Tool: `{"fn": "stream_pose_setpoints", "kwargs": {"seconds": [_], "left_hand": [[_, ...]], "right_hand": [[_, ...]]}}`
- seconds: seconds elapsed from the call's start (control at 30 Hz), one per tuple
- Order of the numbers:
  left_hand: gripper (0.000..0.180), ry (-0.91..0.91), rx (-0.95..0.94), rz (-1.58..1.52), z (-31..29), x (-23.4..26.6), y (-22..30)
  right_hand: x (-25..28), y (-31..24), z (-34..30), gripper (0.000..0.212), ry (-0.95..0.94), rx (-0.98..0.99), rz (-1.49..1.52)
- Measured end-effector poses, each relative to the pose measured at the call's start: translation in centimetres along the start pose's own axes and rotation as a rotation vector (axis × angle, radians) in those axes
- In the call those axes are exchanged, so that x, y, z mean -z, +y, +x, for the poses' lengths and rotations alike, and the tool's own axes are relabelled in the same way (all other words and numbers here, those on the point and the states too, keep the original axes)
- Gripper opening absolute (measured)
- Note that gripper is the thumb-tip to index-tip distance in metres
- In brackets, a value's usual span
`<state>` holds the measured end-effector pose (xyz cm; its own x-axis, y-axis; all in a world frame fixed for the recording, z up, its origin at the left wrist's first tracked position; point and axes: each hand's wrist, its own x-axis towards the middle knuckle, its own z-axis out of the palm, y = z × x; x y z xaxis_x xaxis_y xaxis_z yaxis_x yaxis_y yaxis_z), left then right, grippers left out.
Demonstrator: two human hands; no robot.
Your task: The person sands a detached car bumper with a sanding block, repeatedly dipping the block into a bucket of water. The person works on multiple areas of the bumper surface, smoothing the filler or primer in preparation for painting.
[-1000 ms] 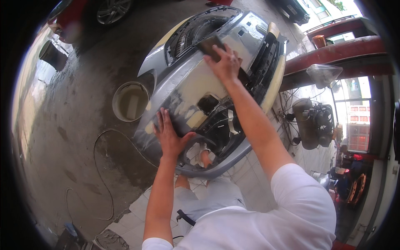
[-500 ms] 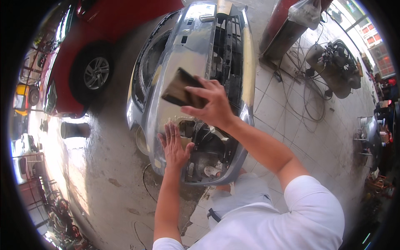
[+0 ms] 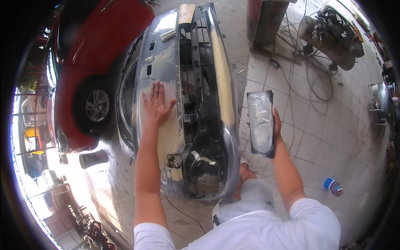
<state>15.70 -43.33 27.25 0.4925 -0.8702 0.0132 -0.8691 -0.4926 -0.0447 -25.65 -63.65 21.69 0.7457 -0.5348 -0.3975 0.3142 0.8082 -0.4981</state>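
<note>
A car bumper cover (image 3: 165,54), grey with patches of yellowish filler, lies lengthwise before me, its dark grille openings on the right side. My left hand (image 3: 156,104) rests flat on its filled upper surface, fingers spread. Off the bumper's right side, over the tiles, my right hand (image 3: 276,125) grips a dark sanding block (image 3: 261,123) by its edges. The block's working face is turned up toward me and carries pale dust. Part of that hand is hidden behind the block.
A red car (image 3: 112,37) stands close on the left, a dark cylindrical container (image 3: 93,158) near its front. At the far right sits an air compressor (image 3: 333,39) with hoses (image 3: 310,85) on the floor. A blue-labelled bottle (image 3: 333,186) lies on the tiles. A tan sheet (image 3: 186,14) hangs over the bumper's far end.
My right hand has taken the sanding block from above the bumper out to the right and turned its face up. My left hand has moved farther along the bumper.
</note>
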Motion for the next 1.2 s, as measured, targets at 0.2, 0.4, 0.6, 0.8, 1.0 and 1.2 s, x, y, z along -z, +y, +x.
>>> {"fn": "stream_pose_setpoints", "kwargs": {"seconds": [0.2, 0.4, 0.6, 0.8, 1.0, 1.2], "left_hand": [[0.098, -0.028, 0.056, 0.018, 6.9, -0.3, -0.3], [0.102, 0.022, -0.048, -0.031, -1.2, -0.7, -0.5], [0.099, 0.061, -0.116, -0.143, -13.7, 0.1, -1.0], [0.096, 0.13, -0.176, -0.239, -18.0, 0.6, -4.8], [0.095, 0.169, -0.232, -0.217, -18.1, 0.2, -5.7], [0.091, 0.214, -0.24, -0.189, -19.5, -1.2, -5.5]], "right_hand": [[6.3, 7.8, -0.1, 0.095, -0.075, -0.025, 0.466], [7.9, 11.6, -1.9, 0.092, -0.172, -0.008, 0.64], [3.7, 12.6, -3.4, 0.095, -0.155, 0.163, 0.582], [0.1, 13.7, -6.9, 0.096, -0.006, 0.322, 0.337], [0.5, 15.9, -8.2, 0.101, 0.053, 0.483, 0.116], [2.1, 17.7, -9.4, 0.096, 0.116, 0.49, 0.178]]}}
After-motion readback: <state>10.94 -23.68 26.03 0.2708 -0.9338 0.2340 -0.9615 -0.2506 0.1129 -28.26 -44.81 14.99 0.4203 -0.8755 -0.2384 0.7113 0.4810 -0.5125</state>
